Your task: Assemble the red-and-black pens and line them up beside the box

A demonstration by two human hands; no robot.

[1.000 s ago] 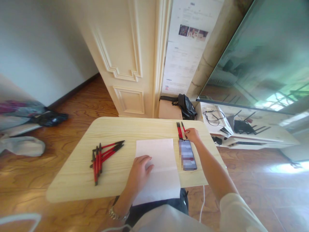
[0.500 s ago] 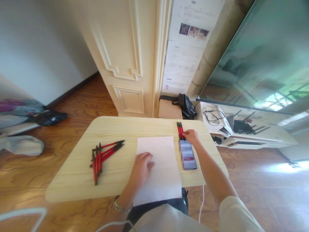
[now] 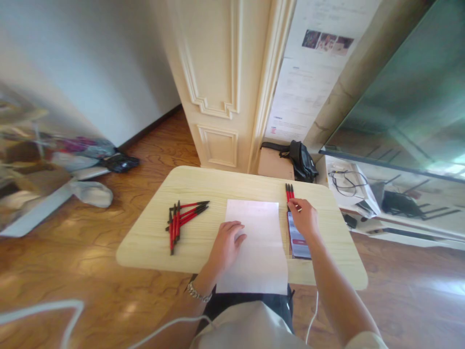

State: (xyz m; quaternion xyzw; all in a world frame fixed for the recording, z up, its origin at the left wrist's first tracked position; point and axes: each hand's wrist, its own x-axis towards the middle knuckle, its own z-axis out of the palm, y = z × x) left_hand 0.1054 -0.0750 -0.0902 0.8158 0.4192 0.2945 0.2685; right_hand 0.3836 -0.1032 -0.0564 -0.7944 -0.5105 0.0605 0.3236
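resting on smooth paper [image 3: 256,257], the left hand [image 3: 225,245] is curving, thumb spread from fingers; the right hand [image 3: 305,217], pinch unclear, is overlapping slim red-and-black pens [image 3: 289,190] beyond the phone [image 3: 301,249] on the wood-grained surface [image 3: 148,245].

Room layout around the table [image 3: 203,182]

Floor [image 3: 163,145]: brown wood-grain, extending beneath the table; pale glare [image 3: 445,287] to the table's right. Panel [image 3: 216,58]: cream, raised moulding, directly behind the table. Wall [image 3: 119,58]: plain, grey-white, beyond the table's left; dark baseboard [image 3: 150,127]. Cabinet [image 3: 395,233]: white, low, right of the table. Screen [image 3: 410,111]: large, reflective, beyond the table's right rear.
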